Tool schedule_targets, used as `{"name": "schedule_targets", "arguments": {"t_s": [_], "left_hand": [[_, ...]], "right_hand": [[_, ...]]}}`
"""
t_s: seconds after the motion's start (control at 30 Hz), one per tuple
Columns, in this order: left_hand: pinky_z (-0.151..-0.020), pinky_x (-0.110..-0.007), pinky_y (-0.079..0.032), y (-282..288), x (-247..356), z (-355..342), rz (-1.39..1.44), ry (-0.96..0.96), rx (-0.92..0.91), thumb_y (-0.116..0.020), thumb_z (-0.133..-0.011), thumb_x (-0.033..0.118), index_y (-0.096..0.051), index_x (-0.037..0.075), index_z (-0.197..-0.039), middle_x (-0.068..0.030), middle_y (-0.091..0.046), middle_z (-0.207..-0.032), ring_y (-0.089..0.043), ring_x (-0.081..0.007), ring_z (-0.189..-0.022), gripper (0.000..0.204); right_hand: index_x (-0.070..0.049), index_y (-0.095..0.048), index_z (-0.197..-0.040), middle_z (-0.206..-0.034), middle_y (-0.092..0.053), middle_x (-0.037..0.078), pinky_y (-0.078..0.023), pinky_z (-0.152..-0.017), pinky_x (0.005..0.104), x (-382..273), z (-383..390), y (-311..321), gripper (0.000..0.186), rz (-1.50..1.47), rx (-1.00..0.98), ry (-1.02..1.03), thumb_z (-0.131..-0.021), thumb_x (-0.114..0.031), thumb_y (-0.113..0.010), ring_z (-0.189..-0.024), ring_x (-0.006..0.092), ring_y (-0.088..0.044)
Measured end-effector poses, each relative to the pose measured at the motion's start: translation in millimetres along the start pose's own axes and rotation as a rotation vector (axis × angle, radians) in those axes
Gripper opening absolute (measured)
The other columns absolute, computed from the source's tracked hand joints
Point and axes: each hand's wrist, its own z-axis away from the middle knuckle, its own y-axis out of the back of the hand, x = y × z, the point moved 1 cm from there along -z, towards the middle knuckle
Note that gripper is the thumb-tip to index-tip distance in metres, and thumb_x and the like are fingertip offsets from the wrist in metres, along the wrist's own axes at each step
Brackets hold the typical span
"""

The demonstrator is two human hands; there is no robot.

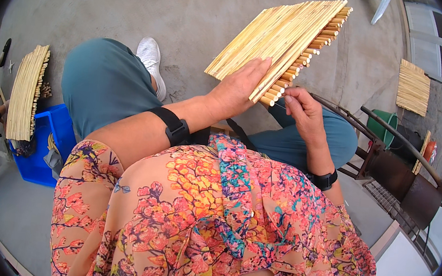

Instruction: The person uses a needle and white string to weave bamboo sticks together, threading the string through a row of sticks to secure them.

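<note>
A flat mat of pale straw stalks (275,36) is held up above my knees, its cut round ends facing right. My left hand (237,88) lies flat on the mat's lower end and steadies it. My right hand (302,109) is pinched on a thin thread (284,102) at the mat's lower right edge, beside the stalk ends. Both wrists wear black bands.
A blue bin (43,141) stands at left with another straw mat (25,93) held over it by another person's hand. A third mat (413,88) lies at right near a green bucket (385,125). A rusty metal stand (405,181) is at my right.
</note>
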Motion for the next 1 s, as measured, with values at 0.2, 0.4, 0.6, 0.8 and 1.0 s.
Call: {"name": "schedule_targets", "arguments": {"t_s": [0.2,0.4,0.6,0.8,1.0], "left_hand": [[-0.097,-0.041,-0.039,-9,8,2,-0.014,-0.012,-0.01,-0.063,-0.074,0.001,-0.034,-0.005,-0.131,-0.0274,-0.046,-0.122,-0.045,-0.0397,-0.117,0.064],[-0.095,-0.042,-0.04,-13,13,1,-0.082,-0.068,0.017,-0.061,-0.072,0.0,-0.035,-0.006,-0.129,-0.0285,-0.045,-0.119,-0.046,-0.0416,-0.113,0.063],[-0.098,-0.042,-0.038,-14,17,3,-0.104,-0.051,-0.025,-0.063,-0.069,-0.002,-0.034,-0.005,-0.13,-0.0284,-0.045,-0.12,-0.045,-0.0417,-0.114,0.068],[-0.095,-0.041,-0.041,-17,14,1,-0.123,-0.034,-0.029,-0.063,-0.072,0.003,-0.035,-0.003,-0.132,-0.0289,-0.045,-0.123,-0.046,-0.0404,-0.115,0.067],[-0.095,-0.041,-0.041,-17,16,-2,-0.136,-0.015,-0.067,-0.064,-0.072,0.006,-0.035,-0.003,-0.133,-0.0283,-0.046,-0.123,-0.046,-0.0396,-0.115,0.068]], "right_hand": [[0.0,-0.061,-0.095,-0.069,-0.053,-0.002,-0.039,-0.054,0.0186,11,10,4,0.009,0.033,0.057,0.092,-0.089,-0.003,-0.054,-0.059,0.0042,-0.047],[0.0,-0.058,-0.09,-0.067,-0.051,-0.001,-0.039,-0.054,0.0188,11,15,3,0.005,-0.001,0.074,0.112,-0.089,-0.003,-0.054,-0.059,0.0049,-0.047],[0.0,-0.056,-0.085,-0.065,-0.051,-0.001,-0.038,-0.053,0.0194,14,18,6,0.005,0.03,0.061,0.116,-0.089,-0.003,-0.054,-0.058,0.005,-0.047],[-0.001,-0.056,-0.085,-0.065,-0.05,-0.002,-0.037,-0.053,0.0191,11,16,5,0.006,-0.035,0.073,0.065,-0.089,-0.003,-0.054,-0.058,0.0047,-0.046],[-0.001,-0.057,-0.088,-0.065,-0.052,-0.002,-0.037,-0.052,0.0189,12,17,10,0.005,-0.067,0.044,-0.012,-0.09,-0.005,-0.054,-0.058,0.0043,-0.046]]}}
